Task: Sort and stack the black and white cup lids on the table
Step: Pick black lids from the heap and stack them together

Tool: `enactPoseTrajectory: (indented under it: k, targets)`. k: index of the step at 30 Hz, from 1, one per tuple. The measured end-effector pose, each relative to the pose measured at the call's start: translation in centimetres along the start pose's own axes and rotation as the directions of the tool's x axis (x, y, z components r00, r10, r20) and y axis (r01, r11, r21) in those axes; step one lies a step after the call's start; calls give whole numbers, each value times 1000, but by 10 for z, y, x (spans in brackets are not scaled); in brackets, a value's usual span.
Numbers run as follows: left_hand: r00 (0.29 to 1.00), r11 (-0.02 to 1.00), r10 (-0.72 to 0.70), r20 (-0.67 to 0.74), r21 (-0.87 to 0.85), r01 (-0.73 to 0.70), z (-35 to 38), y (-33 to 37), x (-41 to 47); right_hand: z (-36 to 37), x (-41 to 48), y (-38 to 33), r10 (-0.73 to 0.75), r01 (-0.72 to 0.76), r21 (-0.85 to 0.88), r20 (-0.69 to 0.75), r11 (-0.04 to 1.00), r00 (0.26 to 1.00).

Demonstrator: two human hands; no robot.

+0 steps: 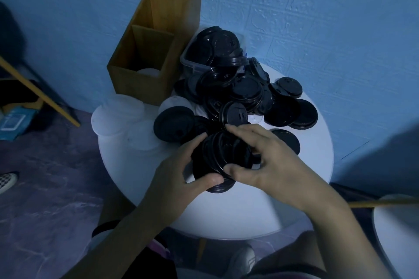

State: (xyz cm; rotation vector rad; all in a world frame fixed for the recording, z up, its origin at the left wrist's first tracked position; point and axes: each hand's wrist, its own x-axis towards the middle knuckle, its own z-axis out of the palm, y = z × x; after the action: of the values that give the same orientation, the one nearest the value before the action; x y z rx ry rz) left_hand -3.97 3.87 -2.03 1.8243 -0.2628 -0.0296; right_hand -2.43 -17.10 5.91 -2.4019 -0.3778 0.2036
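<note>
Cradling a stack of black lids (223,154) from both sides, the left hand (179,165) and right hand (263,156) curl round its rim over the near surface (226,215), probably to square it; white lids (120,113) lie left, loose black lids (247,93) beyond.

Both hands (188,165) (260,161) apparently round black lid stack (223,154).

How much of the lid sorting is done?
A little. Some white lids lie grouped at the left of the table, and something white sits in the wooden box. The left hand and right hand grip a stack of black lids. Left to do: the loose heap of black lids in and around the clear tub.
</note>
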Motion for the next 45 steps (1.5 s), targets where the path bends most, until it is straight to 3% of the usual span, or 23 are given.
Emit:
enactPoseTrajectory:
  k: [14, 25, 35, 45]
  targets:
    - [989, 998, 58, 134, -11, -57, -2, -10, 7, -4, 4, -15, 12, 2, -160, 88, 987, 996]
    - [991, 995, 86, 99, 35, -90, 1, -11, 6, -11, 0, -14, 0, 42, -252, 166, 967, 986]
    - [988, 989, 111, 108, 85, -120, 4, -13, 0, -7, -6, -13, -18, 47, -244, 121, 969, 993]
    - [990, 989, 48, 136, 132, -66, -2, -13, 0, -2, -9, -11, 18, 1, -228, 80, 974, 997]
